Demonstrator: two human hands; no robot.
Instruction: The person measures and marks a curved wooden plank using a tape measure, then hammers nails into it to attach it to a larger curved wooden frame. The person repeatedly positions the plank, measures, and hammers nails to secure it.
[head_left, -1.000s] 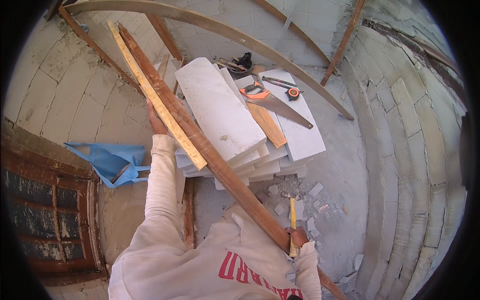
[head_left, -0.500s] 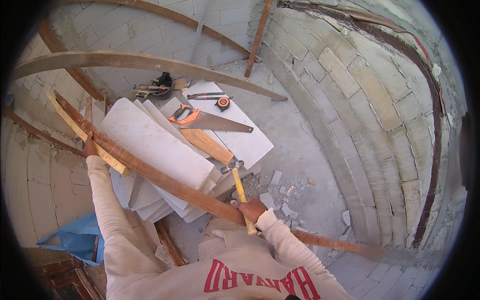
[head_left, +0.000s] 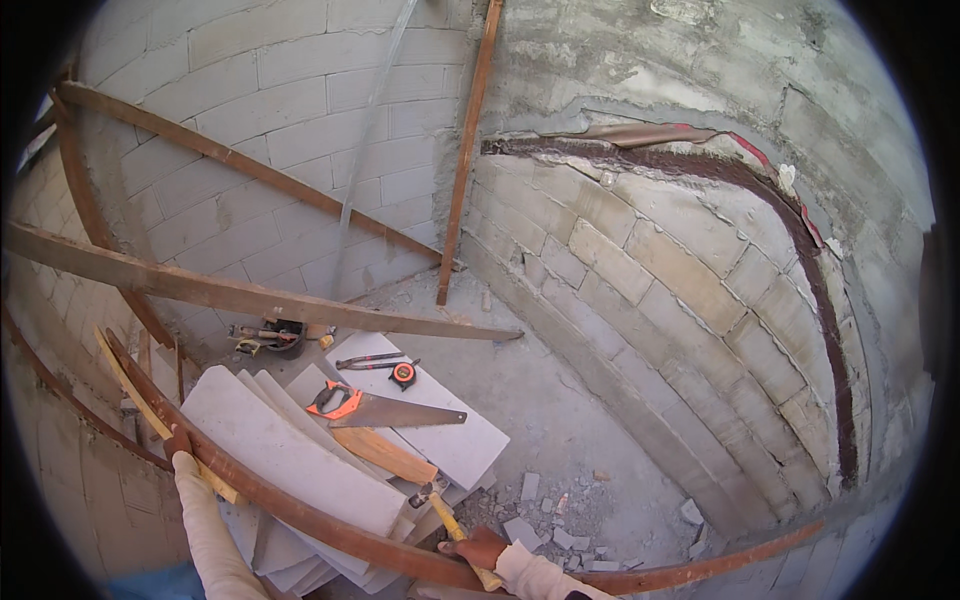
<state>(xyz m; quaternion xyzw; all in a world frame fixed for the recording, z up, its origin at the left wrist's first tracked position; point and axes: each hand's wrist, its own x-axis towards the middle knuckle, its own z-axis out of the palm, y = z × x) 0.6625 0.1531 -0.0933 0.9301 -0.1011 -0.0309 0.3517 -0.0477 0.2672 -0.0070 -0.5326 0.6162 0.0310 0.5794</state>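
My left hand [head_left: 180, 445] is closed round a pale wooden strip [head_left: 140, 393], at the left edge of a long reddish-brown wooden beam [head_left: 300, 515]. The strip lies along the beam's far left part. My right hand [head_left: 478, 550] grips the yellow handle of a hammer [head_left: 447, 517] and rests against the beam. The hammer's metal head is beside the end of a short wood block [head_left: 385, 452]. A handsaw [head_left: 400, 410] with an orange and black handle lies across stacked white blocks [head_left: 270, 430], near a tape measure [head_left: 403, 374] and pincers [head_left: 370, 360].
Behind the stack stands a black bucket of tools [head_left: 285, 338]. A slanting timber [head_left: 260, 292] crosses in front of the back wall [head_left: 290, 80]. Broken block pieces [head_left: 560, 535] litter the floor at right, below a block wall [head_left: 690, 270]. A brown post [head_left: 468, 150] leans at the corner.
The view has tilted upward, so the hands, beam and block stack sit lower in the picture and more wall shows. Both hands keep their holds.
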